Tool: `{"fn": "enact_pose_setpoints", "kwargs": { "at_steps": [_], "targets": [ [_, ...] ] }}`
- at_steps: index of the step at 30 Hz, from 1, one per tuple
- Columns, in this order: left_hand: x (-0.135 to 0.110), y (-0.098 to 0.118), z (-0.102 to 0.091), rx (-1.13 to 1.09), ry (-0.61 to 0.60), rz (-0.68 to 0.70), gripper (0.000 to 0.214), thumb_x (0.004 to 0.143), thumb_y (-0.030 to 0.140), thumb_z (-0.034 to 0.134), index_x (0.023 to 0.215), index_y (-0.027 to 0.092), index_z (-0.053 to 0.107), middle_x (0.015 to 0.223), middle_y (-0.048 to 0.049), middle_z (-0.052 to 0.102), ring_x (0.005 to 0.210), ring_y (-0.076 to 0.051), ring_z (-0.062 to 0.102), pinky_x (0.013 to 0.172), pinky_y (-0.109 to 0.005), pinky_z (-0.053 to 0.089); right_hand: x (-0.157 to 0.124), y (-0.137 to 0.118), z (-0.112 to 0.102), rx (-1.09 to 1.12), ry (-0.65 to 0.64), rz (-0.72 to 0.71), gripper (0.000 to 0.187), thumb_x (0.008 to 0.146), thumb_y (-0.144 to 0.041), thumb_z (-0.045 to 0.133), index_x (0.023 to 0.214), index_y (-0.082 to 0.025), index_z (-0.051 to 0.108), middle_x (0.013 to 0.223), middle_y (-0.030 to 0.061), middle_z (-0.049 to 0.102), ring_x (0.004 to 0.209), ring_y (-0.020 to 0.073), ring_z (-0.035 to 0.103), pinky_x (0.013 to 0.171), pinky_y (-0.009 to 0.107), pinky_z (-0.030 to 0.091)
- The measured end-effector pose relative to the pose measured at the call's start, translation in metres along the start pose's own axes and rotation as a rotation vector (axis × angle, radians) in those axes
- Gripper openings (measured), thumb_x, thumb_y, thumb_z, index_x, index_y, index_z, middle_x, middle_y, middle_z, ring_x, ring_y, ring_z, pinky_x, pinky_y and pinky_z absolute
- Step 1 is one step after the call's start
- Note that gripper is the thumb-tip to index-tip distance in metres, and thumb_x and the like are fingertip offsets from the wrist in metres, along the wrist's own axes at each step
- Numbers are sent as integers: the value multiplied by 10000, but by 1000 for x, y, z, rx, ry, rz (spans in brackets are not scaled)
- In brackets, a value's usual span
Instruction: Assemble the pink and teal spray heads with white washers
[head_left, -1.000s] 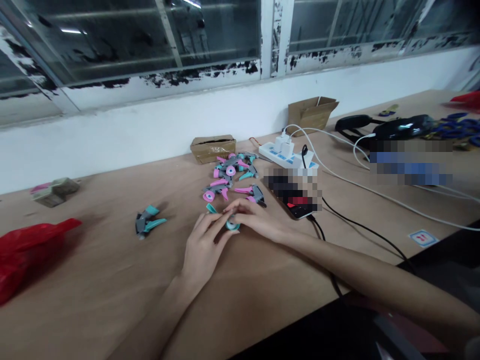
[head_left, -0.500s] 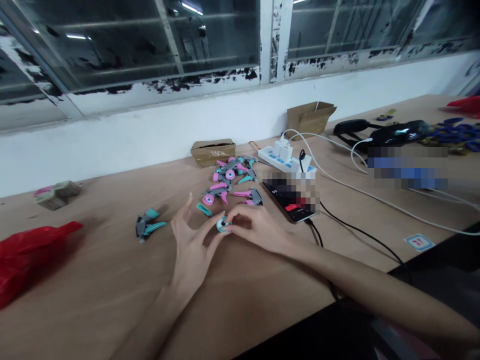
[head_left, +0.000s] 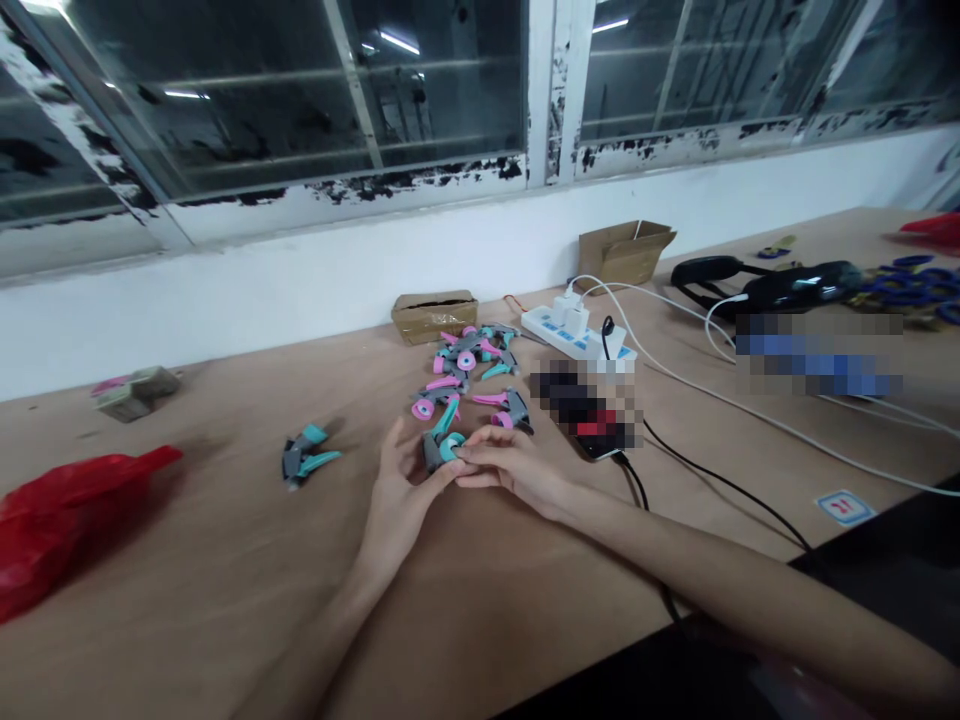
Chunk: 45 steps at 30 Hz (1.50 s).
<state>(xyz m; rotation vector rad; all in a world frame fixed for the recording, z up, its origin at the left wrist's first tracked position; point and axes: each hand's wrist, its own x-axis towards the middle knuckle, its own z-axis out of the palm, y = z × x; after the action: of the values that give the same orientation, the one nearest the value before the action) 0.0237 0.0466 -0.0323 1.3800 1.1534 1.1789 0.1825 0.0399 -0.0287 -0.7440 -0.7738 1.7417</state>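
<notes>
A grey and teal trigger sprayer head [head_left: 433,448] is between my hands above the table, its round teal collar turned toward me. My left hand [head_left: 401,490] grips it from the left, thumb below the collar. From the right, my right hand [head_left: 517,468] pinches at the collar's edge; its fingertips partly cover what they hold. Just beyond lies a pile of pink, teal and grey sprayer heads [head_left: 461,362]. A pink and grey one [head_left: 512,408] rests behind my right hand. Another teal and grey sprayer head [head_left: 301,457] lies apart on the left.
A phone [head_left: 592,415] with a black cable lies right of my hands. Behind it are a white power strip [head_left: 559,332] and cardboard boxes [head_left: 435,318] [head_left: 626,255] by the wall. A red plastic bag [head_left: 75,515] is at left. Black headgear [head_left: 799,285] sits far right.
The sprayer head has turned in my hands: its grey body and teal trigger now show, and the collar is tilted. My left fingers have closed in around it. The view has shifted slightly.
</notes>
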Motion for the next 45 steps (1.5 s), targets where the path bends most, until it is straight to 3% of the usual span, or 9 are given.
{"fn": "enact_pose_setpoints", "kwargs": {
  "at_steps": [2, 5, 10, 13, 17, 22, 27, 35, 45],
  "targets": [
    [1, 5, -2, -131, -91, -146, 766, 694, 270, 732, 1340, 267, 321, 1315, -86, 503, 1208, -253, 474, 1007, -410, 387, -1, 0, 0, -1, -8, 9, 263, 576, -240, 793, 679, -143, 571, 688, -12, 651, 656, 114, 659, 694, 277, 573],
    [1, 13, -7, -350, -192, -269, 506, 767, 272, 667, 1234, 273, 474, 1275, -48, 539, 1141, -222, 524, 949, -379, 433, -3, 0, 1, -60, -29, 11, 272, 583, -246, 792, 697, -143, 569, 706, -15, 652, 677, 128, 673, 717, 289, 570],
    [-1, 12, -9, -494, -286, -386, 148, 805, 283, 634, 898, 168, 641, 833, -5, 651, 772, -105, 600, 798, -242, 472, -8, 4, 3, -278, -73, -122, 237, 636, -295, 756, 747, -157, 599, 717, -12, 654, 673, 136, 670, 679, 303, 576],
    [-3, 10, -5, -524, -339, -430, 205, 821, 336, 609, 857, 139, 654, 839, -32, 654, 817, -121, 600, 820, -258, 469, -11, 7, 0, -606, -25, -380, 147, 733, -297, 681, 819, -181, 654, 741, 3, 670, 640, 129, 649, 630, 288, 559],
    [-7, 10, 1, -552, -331, -449, 222, 818, 345, 611, 936, 161, 650, 941, -41, 656, 868, -136, 608, 839, -296, 481, -13, 6, -5, -1084, 52, -746, 103, 804, -221, 615, 865, -216, 697, 852, 27, 703, 735, 148, 642, 721, 311, 519],
    [-7, 9, 5, -607, -266, -482, 209, 815, 336, 620, 928, 162, 649, 886, -24, 646, 762, -100, 602, 764, -241, 492, -16, 4, -4, -1339, 106, -832, 155, 850, -218, 562, 902, -211, 708, 961, 40, 696, 880, 182, 608, 817, 354, 483],
    [-6, 4, 6, -655, -288, -482, 195, 815, 315, 622, 923, 154, 644, 912, -34, 636, 766, -101, 588, 731, -221, 478, -21, 8, 1, -1420, 153, -809, 191, 868, -213, 531, 967, -234, 692, 984, 18, 697, 933, 209, 562, 837, 374, 460],
    [-4, 4, 5, -630, -265, -511, 147, 811, 290, 629, 840, 145, 629, 838, -23, 622, 743, -100, 589, 715, -227, 482, -12, 7, -2, -1264, 83, -795, 172, 873, -168, 512, 926, -190, 673, 926, 44, 665, 879, 170, 562, 821, 336, 460],
    [-3, 3, 3, -654, -248, -538, 129, 830, 277, 609, 854, 151, 624, 855, -19, 621, 738, -95, 607, 701, -223, 492, -7, 3, -5, -1284, 29, -837, 210, 904, -164, 445, 920, -192, 653, 912, 58, 619, 891, 177, 549, 786, 328, 462]
  ]
}}
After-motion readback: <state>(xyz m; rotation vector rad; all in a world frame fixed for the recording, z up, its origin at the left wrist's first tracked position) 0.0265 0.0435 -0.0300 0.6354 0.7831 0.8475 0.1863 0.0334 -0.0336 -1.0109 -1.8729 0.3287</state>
